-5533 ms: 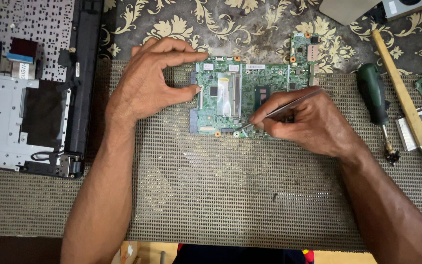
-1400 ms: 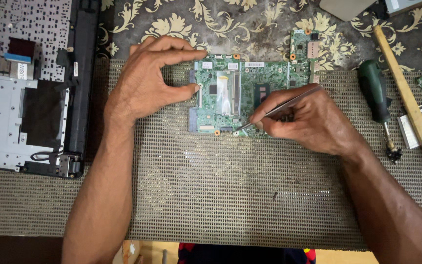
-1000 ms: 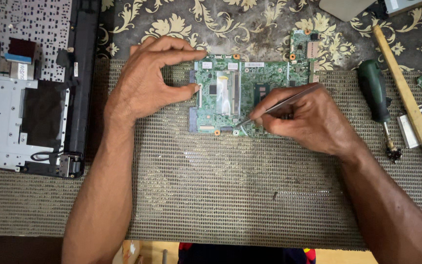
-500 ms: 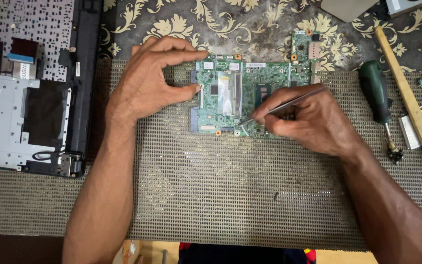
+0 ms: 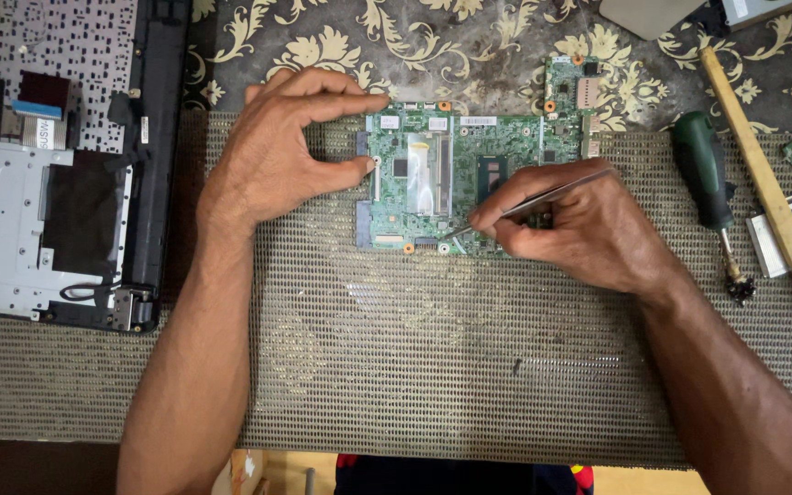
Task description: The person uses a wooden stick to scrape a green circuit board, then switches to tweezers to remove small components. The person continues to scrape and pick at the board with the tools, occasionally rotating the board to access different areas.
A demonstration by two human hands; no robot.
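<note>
A green circuit board [image 5: 456, 174] lies at the far edge of a woven mat [image 5: 414, 367], with open mat toward the near edge. The left hand [image 5: 277, 151] pinches the board's left edge between its fingers; the right hand [image 5: 579, 229] grips metal tweezers [image 5: 529, 202], tip touching the board's near edge. A green-handled screwdriver [image 5: 709, 197] lies right.

— What has been altered since the earlier views?
— The tweezers [image 5: 543, 195] in the right hand [image 5: 588, 229] have been lowered, and their tip shifted leftward along the lower edge of the green motherboard [image 5: 456, 174].
</note>
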